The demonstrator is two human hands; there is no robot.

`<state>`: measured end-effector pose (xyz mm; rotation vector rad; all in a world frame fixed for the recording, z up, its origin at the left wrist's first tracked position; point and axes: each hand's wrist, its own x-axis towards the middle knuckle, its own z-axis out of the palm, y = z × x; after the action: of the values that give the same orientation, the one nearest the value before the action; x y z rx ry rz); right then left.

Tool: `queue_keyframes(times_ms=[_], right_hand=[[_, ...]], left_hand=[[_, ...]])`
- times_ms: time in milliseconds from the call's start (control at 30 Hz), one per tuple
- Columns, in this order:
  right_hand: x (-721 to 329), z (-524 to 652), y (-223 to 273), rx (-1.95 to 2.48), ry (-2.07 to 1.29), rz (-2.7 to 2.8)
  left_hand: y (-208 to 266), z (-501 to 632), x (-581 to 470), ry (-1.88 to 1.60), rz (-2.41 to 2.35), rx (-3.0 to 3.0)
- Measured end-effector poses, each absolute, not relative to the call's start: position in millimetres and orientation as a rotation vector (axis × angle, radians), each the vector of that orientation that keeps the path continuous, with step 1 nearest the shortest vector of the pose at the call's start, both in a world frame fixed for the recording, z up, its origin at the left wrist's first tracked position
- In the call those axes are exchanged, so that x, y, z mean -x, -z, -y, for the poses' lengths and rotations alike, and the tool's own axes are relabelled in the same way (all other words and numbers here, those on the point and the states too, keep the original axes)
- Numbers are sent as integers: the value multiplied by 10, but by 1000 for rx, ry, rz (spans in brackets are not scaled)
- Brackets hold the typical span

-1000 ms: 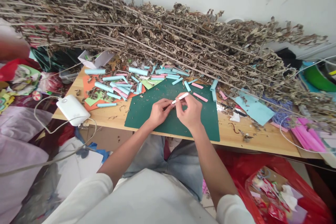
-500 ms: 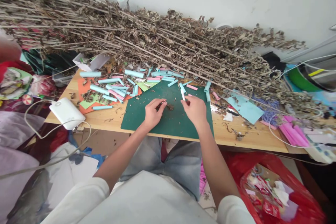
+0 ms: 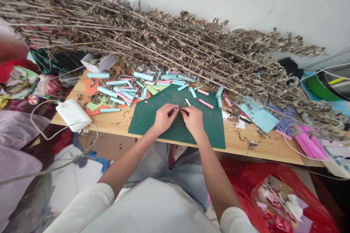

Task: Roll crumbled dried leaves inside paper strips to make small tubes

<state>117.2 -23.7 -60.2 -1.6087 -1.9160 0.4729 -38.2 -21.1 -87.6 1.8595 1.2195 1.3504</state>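
Over the dark green cutting mat (image 3: 202, 133), my left hand (image 3: 164, 119) is closed around a small paper tube (image 3: 176, 108), whose round end looks dark inside. Most of that tube is hidden by the fingers. Close on its right, my right hand (image 3: 193, 119) is pinched, its fingertips almost at the tube's end. A short white stick (image 3: 187, 102) pokes out beyond the right fingers. Whether the fingertips also pinch dried leaf is too small to make out. Pink paper rolls (image 3: 206, 103) and a blue paper roll (image 3: 193, 92) lie on the mat past my right hand.
Dried leafy stalks (image 3: 164, 40) cover the table's back. Blue and pink rolls (image 3: 109, 91) lie on orange paper (image 3: 91, 86) at left. A white power bank (image 3: 73, 114) with a cable rests at the left edge. Blue paper (image 3: 258, 114) lies right; a red bag (image 3: 235, 174) stands below.
My right hand has moved left and down towards my left hand, with the white stick. The pink roll it partly covered now shows. The leaf crumbs between the hands are no longer visible.
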Motion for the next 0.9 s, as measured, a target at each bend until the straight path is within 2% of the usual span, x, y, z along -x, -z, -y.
queue_keyframes(times_ms=[233, 367, 467, 667, 900], right_hand=[[-1089, 305, 664, 1487, -857, 1280], [-1060, 321, 728, 1421, -1030, 1103], [-1085, 337, 733, 1446, -938, 1123], [-1159, 416, 552, 1506, -460, 1383], [-1086, 467, 367, 1486, -370, 1720]], left_hand=[[926, 202, 379, -1268, -1160, -1850], [934, 195, 384, -1246, -1169, -1887], [932, 190, 384, -1245, -1179, -1884], [945, 179, 381, -1276, -1135, -1823], [980, 182, 381, -1279, -1111, -1830]])
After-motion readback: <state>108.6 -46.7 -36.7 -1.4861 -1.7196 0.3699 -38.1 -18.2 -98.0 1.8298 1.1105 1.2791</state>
